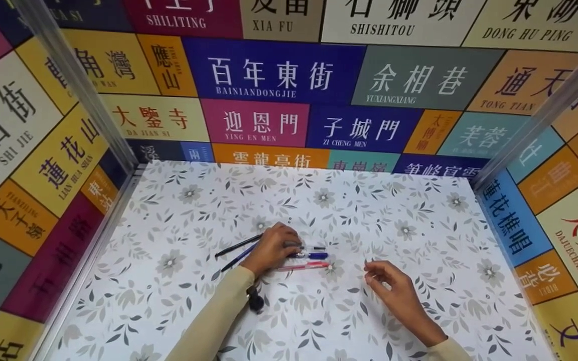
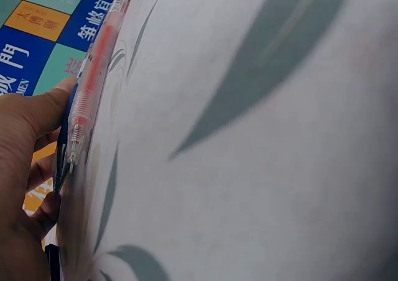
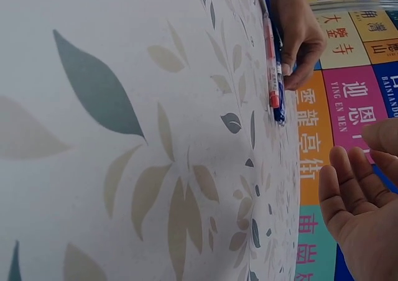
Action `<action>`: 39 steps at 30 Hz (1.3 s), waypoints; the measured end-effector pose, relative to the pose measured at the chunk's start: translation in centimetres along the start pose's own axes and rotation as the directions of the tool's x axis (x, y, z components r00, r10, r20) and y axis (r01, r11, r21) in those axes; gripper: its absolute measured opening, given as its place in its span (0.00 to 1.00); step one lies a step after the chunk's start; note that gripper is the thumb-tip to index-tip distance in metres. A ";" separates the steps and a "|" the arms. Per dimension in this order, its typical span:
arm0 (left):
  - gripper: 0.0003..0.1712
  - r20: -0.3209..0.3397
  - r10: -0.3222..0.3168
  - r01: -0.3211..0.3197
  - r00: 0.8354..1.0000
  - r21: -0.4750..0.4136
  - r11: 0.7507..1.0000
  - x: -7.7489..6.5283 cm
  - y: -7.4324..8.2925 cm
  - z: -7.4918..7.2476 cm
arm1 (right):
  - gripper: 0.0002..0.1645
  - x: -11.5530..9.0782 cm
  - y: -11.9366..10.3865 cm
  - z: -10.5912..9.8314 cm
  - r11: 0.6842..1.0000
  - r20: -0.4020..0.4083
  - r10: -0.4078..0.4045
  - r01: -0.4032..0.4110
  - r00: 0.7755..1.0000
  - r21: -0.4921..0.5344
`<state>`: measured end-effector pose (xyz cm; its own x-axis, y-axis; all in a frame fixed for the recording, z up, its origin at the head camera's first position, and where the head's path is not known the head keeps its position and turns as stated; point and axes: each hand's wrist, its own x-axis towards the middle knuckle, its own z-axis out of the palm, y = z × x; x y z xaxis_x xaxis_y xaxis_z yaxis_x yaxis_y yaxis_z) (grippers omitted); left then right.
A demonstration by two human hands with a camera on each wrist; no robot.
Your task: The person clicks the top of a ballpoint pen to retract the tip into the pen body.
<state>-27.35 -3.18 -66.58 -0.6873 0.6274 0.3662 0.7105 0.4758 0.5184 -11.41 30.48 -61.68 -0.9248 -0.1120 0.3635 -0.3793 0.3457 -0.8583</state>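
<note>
Left hand (image 1: pixel 273 245) in among the pens (image 1: pixel 239 245), right hand (image 1: pixel 397 288) well apart!
Left grip narrow, thumb and fingers curled on pens over the floral tabletop (image 1: pixel 344 321); red pen (image 1: pixel 303 266) nearest the person, blue pen (image 1: pixel 318 255) just beside it; right grip loose, thumb and fingers parted.

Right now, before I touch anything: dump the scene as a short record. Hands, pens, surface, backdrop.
left hand: curled over the pens, gripping the blue pen
right hand: holds nothing, apart from the pens
red pen: on the near side of the blue pen
black pen: sticks out on the left hand's far side
pen count: at least three; the left hand hides part of the group
table: white with grey leaves and flowers
walls: coloured panels with Chinese lettering
</note>
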 end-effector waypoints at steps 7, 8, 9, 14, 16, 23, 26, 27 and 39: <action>0.06 -0.001 0.035 -0.035 0.999 0.029 0.999 0.2 -0.1 0.0 | 0.23 -0.1 0.0 -0.1 1.000 0.006 0.009 -0.008 1.000 -0.012; 0.06 0.000 0.041 -0.041 0.999 0.033 0.999 0.2 -0.1 0.0 | 0.23 -0.1 0.0 -0.2 1.000 0.007 0.010 -0.010 1.000 -0.015; 0.06 -0.002 0.050 -0.050 0.999 0.037 0.998 0.3 -0.2 0.0 | 0.23 -0.1 0.0 -0.2 1.000 0.008 0.011 -0.011 1.000 -0.017; 0.06 -0.001 0.052 -0.052 0.999 0.029 0.998 0.3 -0.1 -0.1 | 0.23 -0.1 0.0 -0.1 1.000 0.006 0.006 -0.006 1.000 -0.011; 0.06 -0.003 0.048 -0.047 0.999 0.030 0.998 0.3 0.0 -0.1 | 0.23 -0.1 0.1 0.0 1.000 0.004 0.004 -0.004 1.000 -0.011; 0.05 0.023 0.017 -0.019 1.000 0.063 0.998 0.3 0.3 -0.3 | 0.23 0.0 0.1 0.1 1.000 -0.004 0.009 -0.009 1.000 -0.010; 0.05 0.040 0.000 -0.003 0.999 0.087 0.996 0.3 0.5 -0.3 | 0.24 0.1 0.2 0.1 1.000 -0.001 -0.006 0.006 1.000 -0.001; 0.05 0.044 -0.005 0.001 0.999 0.098 0.995 0.3 0.5 -0.3 | 0.24 0.0 0.2 0.1 1.000 -0.001 -0.014 0.014 1.000 0.001; 0.05 0.027 -0.046 0.042 0.999 0.131 0.990 0.7 0.7 -0.3 | 0.21 -0.1 0.5 0.1 0.999 0.000 0.046 -0.046 0.999 0.023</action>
<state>-27.38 -2.59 -65.67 -0.7151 0.6212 0.3205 0.6944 0.5788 0.4276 -11.53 30.53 -62.21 -0.9413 -0.0960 0.3238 -0.3370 0.3290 -0.8822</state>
